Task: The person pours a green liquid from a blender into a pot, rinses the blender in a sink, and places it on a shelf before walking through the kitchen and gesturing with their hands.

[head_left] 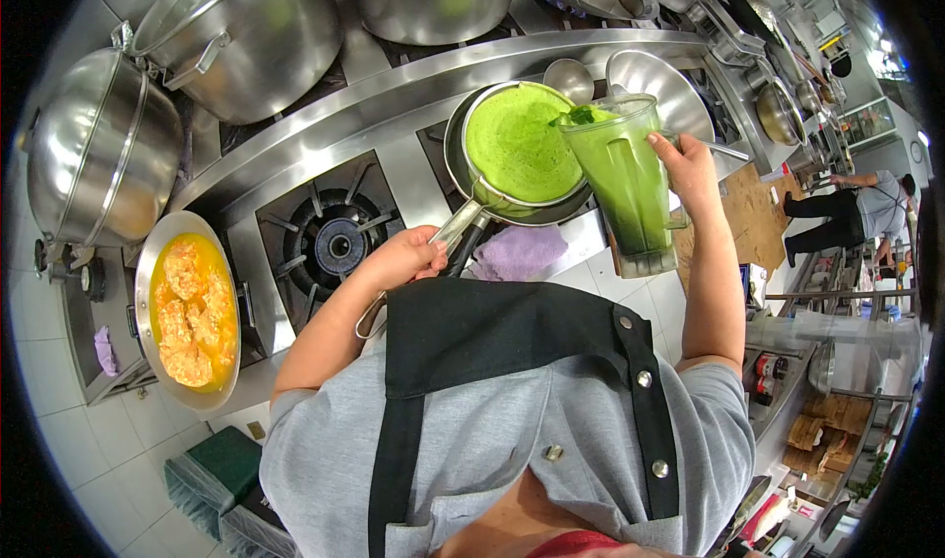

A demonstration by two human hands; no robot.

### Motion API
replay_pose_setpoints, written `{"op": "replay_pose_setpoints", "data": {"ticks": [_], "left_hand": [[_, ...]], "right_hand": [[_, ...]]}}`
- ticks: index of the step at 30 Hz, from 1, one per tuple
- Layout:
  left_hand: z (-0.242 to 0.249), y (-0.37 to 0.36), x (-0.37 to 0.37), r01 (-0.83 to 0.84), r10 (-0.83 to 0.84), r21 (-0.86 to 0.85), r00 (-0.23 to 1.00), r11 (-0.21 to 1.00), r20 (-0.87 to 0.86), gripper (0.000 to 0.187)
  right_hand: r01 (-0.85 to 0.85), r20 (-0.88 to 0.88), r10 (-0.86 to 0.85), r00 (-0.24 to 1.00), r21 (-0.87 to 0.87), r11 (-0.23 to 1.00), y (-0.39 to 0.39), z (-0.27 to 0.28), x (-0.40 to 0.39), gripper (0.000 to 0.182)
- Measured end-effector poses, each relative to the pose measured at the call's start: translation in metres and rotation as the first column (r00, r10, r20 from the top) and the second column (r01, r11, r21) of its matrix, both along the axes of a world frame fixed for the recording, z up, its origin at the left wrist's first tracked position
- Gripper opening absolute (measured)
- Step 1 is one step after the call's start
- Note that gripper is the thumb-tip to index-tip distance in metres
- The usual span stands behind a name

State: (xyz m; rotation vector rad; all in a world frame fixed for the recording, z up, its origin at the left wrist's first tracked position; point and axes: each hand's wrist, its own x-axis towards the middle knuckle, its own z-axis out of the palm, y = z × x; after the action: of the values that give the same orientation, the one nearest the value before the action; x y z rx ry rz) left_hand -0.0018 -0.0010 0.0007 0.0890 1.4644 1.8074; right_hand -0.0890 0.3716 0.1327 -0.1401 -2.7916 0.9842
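My left hand (411, 255) is closed around the metal handle of a round strainer (474, 186). Frothy green liquid (522, 140) fills the strainer, which rests over a dark frying pan (453, 140). The pan's black handle runs close beside my left fingers. In my right hand (686, 169) is a clear blender jar (630, 189), gripped at its handle side and tilted toward the strainer. Green liquid coats the jar, and darker green leafy bits sit at its lip, over the strainer's right edge.
A gas burner (340, 246) lies left of the pan. Farther left stands an oval pan (148, 307) of food in orange sauce. Large pots (266, 46) line the back. A purple cloth (520, 253) lies in front, a metal bowl (679, 91) behind the jar. Another person (856, 214) stands far right.
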Motion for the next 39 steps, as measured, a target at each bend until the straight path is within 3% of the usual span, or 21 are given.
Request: {"op": "replay_pose_setpoints", "data": {"ticks": [24,26,39], "left_hand": [[0.008,0.002,0.0,-0.022,0.022,0.011,0.999,1.0,0.046,0.008],[0.007,0.002,0.0,-0.026,0.026,0.008,0.999,1.0,0.039,0.008],[0.009,0.003,0.001,-0.03,0.03,0.002,0.999,1.0,0.012,0.013]], "right_hand": [[0.026,0.045,-0.024,0.999,-0.049,0.998,-0.004,0.003,-0.001,0.044],[-0.001,0.03,0.0,1.0,0.016,1.0,0.001,-0.002,-0.004,0.039],[0.003,0.04,-0.002,0.999,-0.014,1.0,-0.001,-0.004,-0.004,0.034]]}}
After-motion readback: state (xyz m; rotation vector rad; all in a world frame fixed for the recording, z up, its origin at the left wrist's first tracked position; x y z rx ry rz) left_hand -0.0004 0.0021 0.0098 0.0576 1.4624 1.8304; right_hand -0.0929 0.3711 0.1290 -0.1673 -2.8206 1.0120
